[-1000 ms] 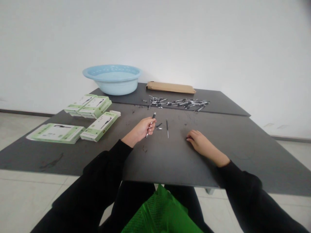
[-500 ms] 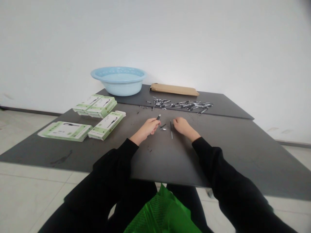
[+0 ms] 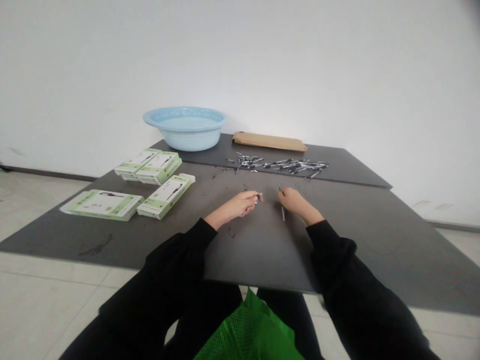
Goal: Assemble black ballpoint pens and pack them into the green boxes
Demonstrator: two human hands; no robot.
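My left hand (image 3: pixel 244 204) is closed just left of the table's middle, fingers around a pen part (image 3: pixel 260 196) whose dark and clear end sticks out to the right; the rest is hidden in the palm. Small shiny pen pieces lie by its fingertips, partly covered. To the right, my right hand (image 3: pixel 295 202) pinches a slim pen refill (image 3: pixel 283 214), dark above with a pale lower end pointing toward me. A gap separates the hands. Beyond them lie a heap of small pen parts (image 3: pixel 248 161) and a wider pile of dark and clear pens (image 3: pixel 300 166).
Green and white pen boxes (image 3: pixel 167 196) stand on the left, some stacked. A light blue basin (image 3: pixel 191 136) is at the back left, beside a flat brown paper package (image 3: pixel 270 141) near the wall. Dark scraps (image 3: pixel 231 232) dot the grey table (image 3: pixel 375 240).
Both hands have moved to the right. My right hand has carried the pen refill along. The pen part in my left hand now points rightward rather than up and away, and that hand covers some loose pieces.
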